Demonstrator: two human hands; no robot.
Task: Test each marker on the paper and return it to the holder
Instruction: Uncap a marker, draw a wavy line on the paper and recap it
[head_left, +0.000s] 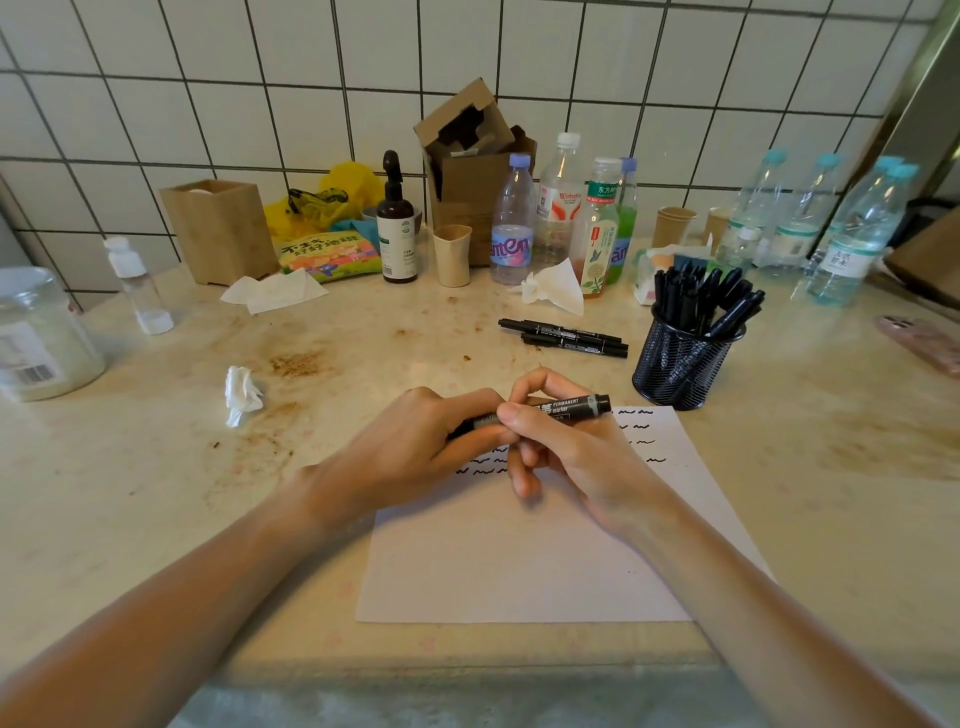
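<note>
Marker (563, 408), black and labelled "PERMANENT marker", lies nearly level above the upper part of the paper (524, 561), its long axis running left to right with the right end tipped slightly up toward the holder (680, 364). We see the left hand (415, 447) curled round the left end and the right hand (566, 452) pinching the barrel just beside it, so both hands grip the same marker. The left end is buried in the left fingers; we cannot tell whether a cap sits there or is off. Several of the wavy test strokes on the paper are covered by the hands. The black mesh holder, packed with more markers, stands on the table (156, 493) just beyond the paper's upper right corner. Three loose markers (566, 338) lie side by side behind the hands. A crumpled tissue (241, 395) rests to the left, and bottles (561, 208), a cardboard box (470, 156) and paper cups (452, 254) line the tiled wall.
</note>
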